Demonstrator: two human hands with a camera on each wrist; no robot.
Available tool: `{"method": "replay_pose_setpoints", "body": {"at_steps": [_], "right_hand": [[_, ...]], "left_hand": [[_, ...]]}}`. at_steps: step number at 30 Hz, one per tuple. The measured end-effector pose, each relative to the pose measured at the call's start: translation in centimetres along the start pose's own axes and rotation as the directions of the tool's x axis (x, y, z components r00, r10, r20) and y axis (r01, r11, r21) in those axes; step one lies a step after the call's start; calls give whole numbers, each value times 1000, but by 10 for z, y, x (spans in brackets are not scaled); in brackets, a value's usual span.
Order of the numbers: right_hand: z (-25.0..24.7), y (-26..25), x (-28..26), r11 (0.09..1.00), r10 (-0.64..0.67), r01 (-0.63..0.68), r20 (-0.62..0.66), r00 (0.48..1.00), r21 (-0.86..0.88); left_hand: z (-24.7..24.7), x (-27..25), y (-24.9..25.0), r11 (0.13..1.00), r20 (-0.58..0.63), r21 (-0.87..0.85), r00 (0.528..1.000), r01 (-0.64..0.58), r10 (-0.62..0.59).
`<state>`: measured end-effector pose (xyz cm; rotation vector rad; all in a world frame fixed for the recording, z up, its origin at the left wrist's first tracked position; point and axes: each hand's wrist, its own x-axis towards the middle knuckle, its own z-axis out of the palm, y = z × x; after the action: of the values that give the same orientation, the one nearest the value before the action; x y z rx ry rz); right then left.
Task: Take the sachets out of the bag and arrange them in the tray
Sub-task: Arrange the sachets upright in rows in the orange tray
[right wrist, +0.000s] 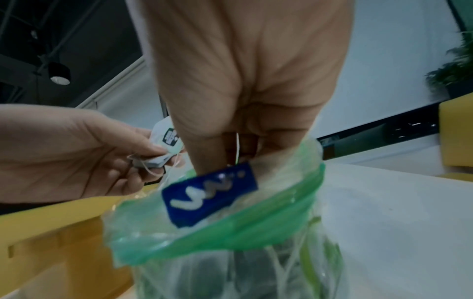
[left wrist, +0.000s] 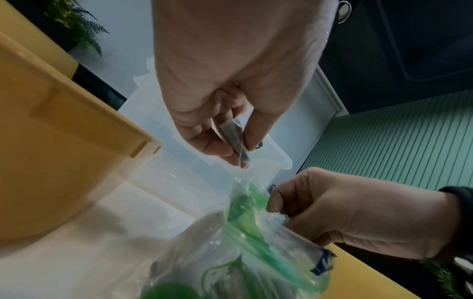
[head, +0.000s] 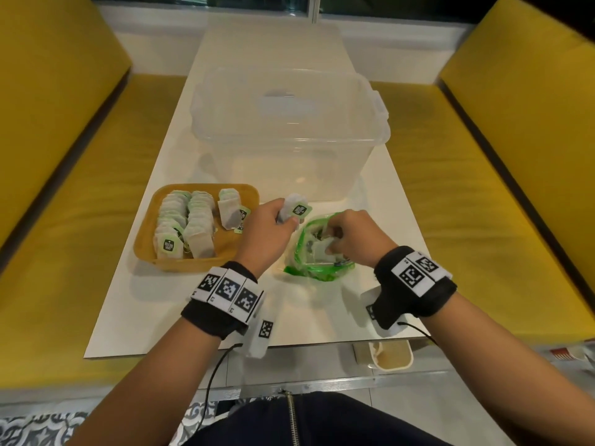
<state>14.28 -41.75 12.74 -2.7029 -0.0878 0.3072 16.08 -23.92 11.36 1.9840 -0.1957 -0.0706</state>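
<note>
A yellow tray (head: pixel 146 249) at the table's left holds rows of tea sachets (head: pixel 186 220). My left hand (head: pixel 285 217) hovers between tray and bag, pinching one white sachet (head: pixel 294 207) with a green tag; the left wrist view shows that sachet (left wrist: pixel 234 139) between thumb and fingers. The clear green-rimmed bag (head: pixel 335 268) stands open to the right of the tray. My right hand (head: pixel 331 243) reaches into its mouth, fingers curled on a sachet (head: pixel 322 249) inside. In the right wrist view the fingers (right wrist: pixel 204 153) dip past the bag (right wrist: pixel 230 232) rim; their tips are hidden.
A large clear plastic box (head: pixel 289 141) stands just behind the tray and bag. Yellow benches (head: pixel 64 188) flank the white table (head: pixel 180 317) on both sides. A small beige container (head: pixel 391 357) sits below the table's near edge.
</note>
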Motion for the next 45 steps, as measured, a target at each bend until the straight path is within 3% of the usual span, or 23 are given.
{"method": "replay_pose_setpoints", "body": {"at_steps": [6,12,16,19,21,23,28,31,35,38,45], "right_hand": [[-33,8,-12,970,-38,62,-109,993,234],[-68,-2,-21,822,-46,101,-111,993,561],[-76,-24,-24,798,-152,150,-46,987,584],[-76,-36,-21,801,-203,180,-24,979,571],[-77,-40,-19,802,-220,196,-27,975,565],[-80,-44,-16,794,-218,214,-62,974,569],[-90,-54,-5,758,-158,239,-184,970,607],[-91,-61,1,733,-128,257,-243,962,630],[-83,-67,6,692,-102,218,-206,973,688],[-75,-73,6,640,-85,192,-179,980,744],[-60,-94,11,465,6,182,-208,978,866]], "left_hand": [[-3,3,6,989,-11,-148,1000,14,-16],[0,9,31,886,106,-421,980,196,-166],[6,14,51,769,293,-550,937,326,-188],[4,12,60,619,443,-639,877,456,-189],[2,12,59,547,479,-671,855,501,-196],[0,10,57,535,487,-682,855,498,-176],[-7,4,50,432,537,-756,843,492,-23],[-16,0,44,478,562,-723,827,498,-10],[-22,-3,36,613,421,-692,903,381,-85],[-32,-7,31,689,372,-642,923,335,-102],[-54,-19,20,620,309,-704,935,347,-173]]}}
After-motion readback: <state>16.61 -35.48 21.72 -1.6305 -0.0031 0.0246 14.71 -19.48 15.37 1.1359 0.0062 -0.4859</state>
